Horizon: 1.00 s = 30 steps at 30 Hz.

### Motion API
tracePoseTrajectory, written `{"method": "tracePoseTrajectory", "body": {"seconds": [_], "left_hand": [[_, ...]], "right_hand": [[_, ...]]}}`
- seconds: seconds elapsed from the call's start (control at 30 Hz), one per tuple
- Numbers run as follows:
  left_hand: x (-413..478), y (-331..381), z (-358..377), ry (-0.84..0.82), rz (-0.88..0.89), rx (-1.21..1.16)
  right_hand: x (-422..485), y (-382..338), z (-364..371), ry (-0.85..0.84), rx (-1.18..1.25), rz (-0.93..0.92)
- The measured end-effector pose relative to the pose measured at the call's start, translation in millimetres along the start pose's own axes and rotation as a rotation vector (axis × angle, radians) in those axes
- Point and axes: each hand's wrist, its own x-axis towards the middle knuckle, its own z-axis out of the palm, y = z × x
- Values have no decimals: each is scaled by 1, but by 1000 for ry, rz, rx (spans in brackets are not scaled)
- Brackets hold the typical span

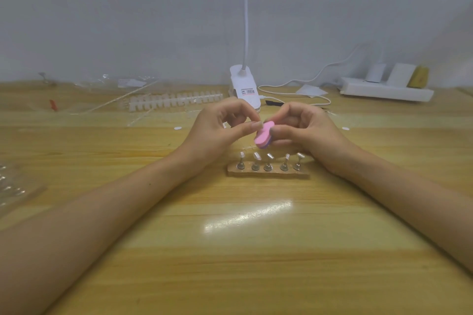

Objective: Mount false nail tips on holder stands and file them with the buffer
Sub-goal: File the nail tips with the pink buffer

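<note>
A pink buffer block [263, 135] with a purple underside is held above the table by my right hand [304, 130], pinched between thumb and fingers. My left hand [222, 125] sits just left of it, thumb and forefinger pinched together against the buffer's upper end; whatever small thing it pinches is too small to tell. Below both hands a wooden base [268, 174] carries several metal holder stands [268, 165] in a row, each topped with a clear false nail tip [256, 156].
A white clip lamp [244, 89] and its cable stand behind my hands. A strip of clear nail tips [176, 100] and plastic packaging lie at the back left. A white power strip [386, 91] sits back right. More clear packaging [12, 186] lies at the left edge.
</note>
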Motion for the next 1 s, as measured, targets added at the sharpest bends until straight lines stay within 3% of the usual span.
{"method": "tracePoseTrajectory", "body": {"seconds": [0.1, 0.23, 0.37, 0.47, 0.6, 0.73, 0.83, 1.0], "left_hand": [[0, 0, -1, 1, -12, 3], [0, 0, 0, 5, -4, 3], [0, 0, 0, 3, -4, 18], [0, -1, 0, 12, -6, 25], [0, -1, 0, -3, 4, 42], [0, -1, 0, -8, 21, 70], [1, -1, 0, -3, 14, 67], [1, 1, -1, -1, 19, 73]], "right_hand": [[2, -1, -2, 165, 86, -13], [-1, -1, 1, -50, -28, 2], [0, -2, -2, 127, 77, -7], [-1, -1, 1, -52, -66, 24], [1, -3, -2, 74, 76, 37], [-1, -2, 2, -45, -62, 21], [0, -3, -1, 95, 40, 14], [-1, -3, 2, -20, -37, 28]]}}
